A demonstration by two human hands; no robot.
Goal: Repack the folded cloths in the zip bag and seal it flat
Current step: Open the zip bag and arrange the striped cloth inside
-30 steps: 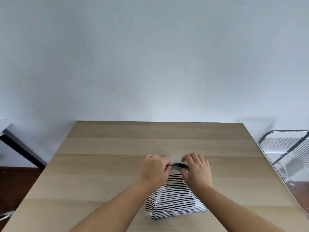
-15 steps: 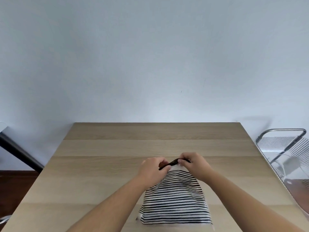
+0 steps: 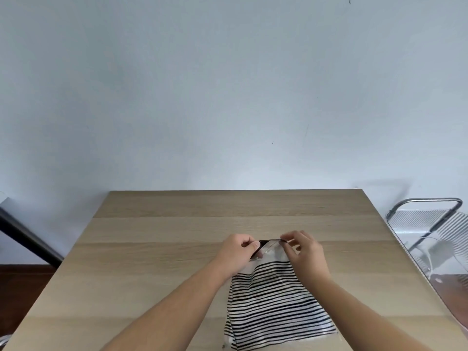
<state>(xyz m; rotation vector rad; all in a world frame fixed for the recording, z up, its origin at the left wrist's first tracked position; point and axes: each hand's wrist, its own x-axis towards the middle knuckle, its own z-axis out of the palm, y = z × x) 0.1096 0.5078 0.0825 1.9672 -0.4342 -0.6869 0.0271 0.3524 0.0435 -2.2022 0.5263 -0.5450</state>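
A clear zip bag (image 3: 272, 254) lies on the wooden table (image 3: 164, 249), its dark zip strip at the far end. Inside it sits a folded black-and-white striped cloth (image 3: 276, 307), filling the near part of the bag. My left hand (image 3: 239, 254) pinches the left end of the zip strip between thumb and fingers. My right hand (image 3: 305, 252) pinches the strip's right end. The strip is lifted a little off the table between the two hands. Whether the zip is pressed closed I cannot tell.
A metal-framed chair (image 3: 430, 231) stands just beyond the table's right edge. A dark slanted bar (image 3: 27, 239) shows at the far left. A pale wall rises behind the table's far edge.
Both hands have drawn apart along the zip strip, the right one moving right. The bag's top now stretches wider between them, and the striped cloth lies more squarely toward me.
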